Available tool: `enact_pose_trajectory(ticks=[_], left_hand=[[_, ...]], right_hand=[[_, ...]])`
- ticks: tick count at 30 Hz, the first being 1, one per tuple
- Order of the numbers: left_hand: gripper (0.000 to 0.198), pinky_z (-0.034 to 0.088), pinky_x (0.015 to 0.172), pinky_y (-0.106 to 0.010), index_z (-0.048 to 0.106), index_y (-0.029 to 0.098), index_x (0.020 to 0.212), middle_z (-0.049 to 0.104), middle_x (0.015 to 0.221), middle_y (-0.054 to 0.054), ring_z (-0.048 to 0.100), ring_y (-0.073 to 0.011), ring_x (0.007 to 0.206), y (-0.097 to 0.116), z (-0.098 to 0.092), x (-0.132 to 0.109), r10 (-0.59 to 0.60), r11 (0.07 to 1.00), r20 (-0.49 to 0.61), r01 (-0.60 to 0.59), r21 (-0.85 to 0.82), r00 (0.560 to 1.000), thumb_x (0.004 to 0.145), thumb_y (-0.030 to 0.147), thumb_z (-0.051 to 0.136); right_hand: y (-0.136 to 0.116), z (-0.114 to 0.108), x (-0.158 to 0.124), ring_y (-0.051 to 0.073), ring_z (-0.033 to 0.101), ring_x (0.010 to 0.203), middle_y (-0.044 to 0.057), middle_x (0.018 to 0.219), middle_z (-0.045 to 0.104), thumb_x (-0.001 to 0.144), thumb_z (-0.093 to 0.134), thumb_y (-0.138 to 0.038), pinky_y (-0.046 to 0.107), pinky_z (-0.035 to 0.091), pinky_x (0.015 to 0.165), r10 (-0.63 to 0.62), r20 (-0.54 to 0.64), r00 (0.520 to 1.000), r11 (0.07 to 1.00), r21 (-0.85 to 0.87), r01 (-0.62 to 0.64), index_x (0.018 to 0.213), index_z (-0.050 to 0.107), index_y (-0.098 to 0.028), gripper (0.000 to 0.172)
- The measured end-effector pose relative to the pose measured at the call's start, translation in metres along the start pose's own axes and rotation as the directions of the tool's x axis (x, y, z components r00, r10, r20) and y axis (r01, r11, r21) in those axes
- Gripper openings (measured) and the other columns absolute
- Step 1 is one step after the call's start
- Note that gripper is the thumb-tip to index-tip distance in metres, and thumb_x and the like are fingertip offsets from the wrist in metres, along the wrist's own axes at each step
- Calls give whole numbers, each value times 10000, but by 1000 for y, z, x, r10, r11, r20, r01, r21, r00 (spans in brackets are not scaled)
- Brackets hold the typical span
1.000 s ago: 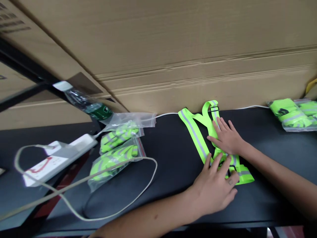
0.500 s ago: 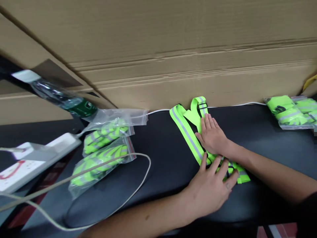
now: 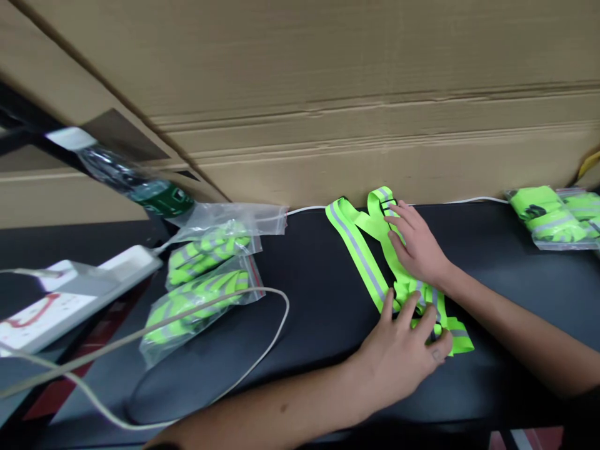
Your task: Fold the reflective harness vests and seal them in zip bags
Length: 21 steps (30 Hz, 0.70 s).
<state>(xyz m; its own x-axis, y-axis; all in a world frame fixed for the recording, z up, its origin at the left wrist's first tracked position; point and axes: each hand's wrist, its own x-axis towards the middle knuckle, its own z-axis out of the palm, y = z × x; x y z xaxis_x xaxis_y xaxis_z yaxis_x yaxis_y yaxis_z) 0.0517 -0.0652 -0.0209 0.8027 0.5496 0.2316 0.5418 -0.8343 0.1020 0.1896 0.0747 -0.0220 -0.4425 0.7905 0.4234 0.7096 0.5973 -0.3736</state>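
Note:
A neon-yellow reflective vest of straps with silver stripes and black buckles lies on the black tabletop, its two shoulder loops toward the cardboard. My left hand rests over the lower, bunched part with fingers spread and fingertips on the straps. Above it, my right hand lies along the right-hand strap, fingers stretched out near the buckle at the top. Neither hand is wrapped round anything. Part of the bunched webbing is hidden beneath my left fingers.
Bagged reflective straps lie at the left, with more bags at the far right. A plastic bottle leans by a white power strip. A looping cable crosses the left side. Cardboard stands behind.
My right hand has lifted slightly and shifted right, uncovering more of the right strap. My left hand stays over the lower straps. The whole view has shifted a little.

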Motion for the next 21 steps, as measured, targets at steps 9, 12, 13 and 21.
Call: enact_pose_trajectory(ticks=[9, 12, 13, 21], left_hand=[[298, 473, 986, -681, 597, 233, 1279, 582, 1329, -157, 514, -385, 1276, 21, -6, -15, 54, 998, -34, -55, -27, 998, 1003, 289, 500], [297, 489, 978, -669, 596, 228, 1273, 568, 1360, -169, 514, -383, 1277, 25, -8, -19, 49, 998, -42, -50, -43, 998, 996, 297, 516], [297, 491, 978, -667, 593, 230, 1275, 566, 1365, -170, 516, -379, 1277, 26, -7, -21, 43, 998, -51, -46, -51, 998, 999, 305, 512], [282, 465, 1012, -697, 593, 202, 1243, 571, 1305, -160, 497, -370, 1289, 35, -6, -25, -11, 992, -7, 10, -128, 1000, 1025, 327, 466]], right_hand=[[-34, 27, 23, 293, 275, 1521, 176, 1615, 349, 1034, 404, -461, 483, 243, 1237, -331, 433, 839, 914, -72, 398, 1495, 448, -97, 589], [-24, 37, 17, 320, 378, 1451, 186, 1580, 407, 1035, 298, -570, 488, 310, 1187, -255, 411, 875, 944, -90, 317, 1502, 424, -65, 700], [-20, 38, 17, 328, 430, 1397, 188, 1548, 445, 1033, 274, -585, 492, 339, 1158, -233, 387, 892, 950, -103, 293, 1496, 430, -62, 716], [-13, 41, 37, 373, 473, 1249, 227, 1351, 541, 999, 455, -442, 480, 379, 1050, -95, 231, 968, 936, -310, 166, 1231, 634, -65, 478]])
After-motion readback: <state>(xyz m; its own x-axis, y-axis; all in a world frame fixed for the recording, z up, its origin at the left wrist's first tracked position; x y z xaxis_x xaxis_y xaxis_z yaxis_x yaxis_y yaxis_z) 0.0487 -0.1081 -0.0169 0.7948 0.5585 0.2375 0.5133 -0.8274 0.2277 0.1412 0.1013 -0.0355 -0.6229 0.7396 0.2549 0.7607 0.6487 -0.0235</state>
